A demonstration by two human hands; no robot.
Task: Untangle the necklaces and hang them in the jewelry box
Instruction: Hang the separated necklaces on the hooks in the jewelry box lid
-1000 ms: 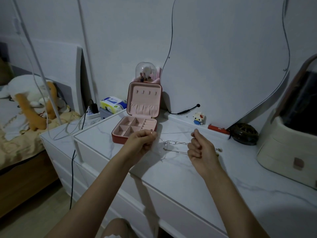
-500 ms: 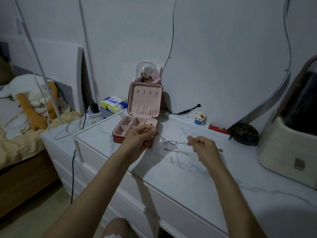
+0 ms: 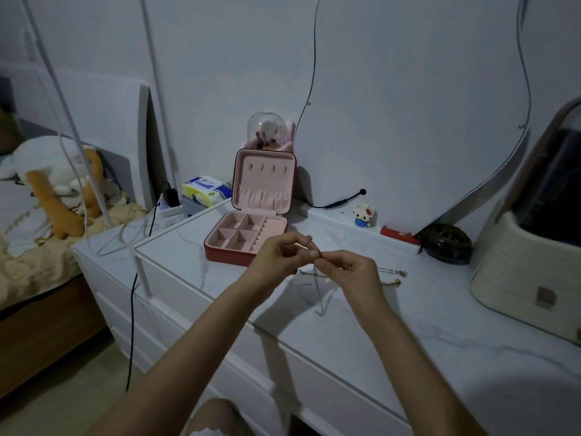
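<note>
Necklaces (image 3: 317, 278) sit at the centre of the frame, partly lifted off the white marble-look dresser top (image 3: 393, 325) and partly trailing on it. The left hand (image 3: 279, 256) and right hand (image 3: 349, 269) meet fingertip to fingertip just right of the open pink jewelry box (image 3: 251, 228), each pinching a thin chain at what looks like the knot; a small ring or charm shows above the left fingers.

From the pinch one strand hangs nearly straight down toward the lower centre, its free end touching the surface. Other strands run along the dresser to the right, ending in two small beads or clasps (image 3: 399, 276) right of the right hand. So the tangle's long axis lies roughly left to right, with one tail pointing down.

Such chains are likely very light, limp and slippery, and fine links can kink or snap if tugged. Taking hold close to the knot with fingertips, as now, seems wise; pulling the far ends would probably tighten it.

The hooks (image 3: 267, 168) in the upright lid are bare.
</note>
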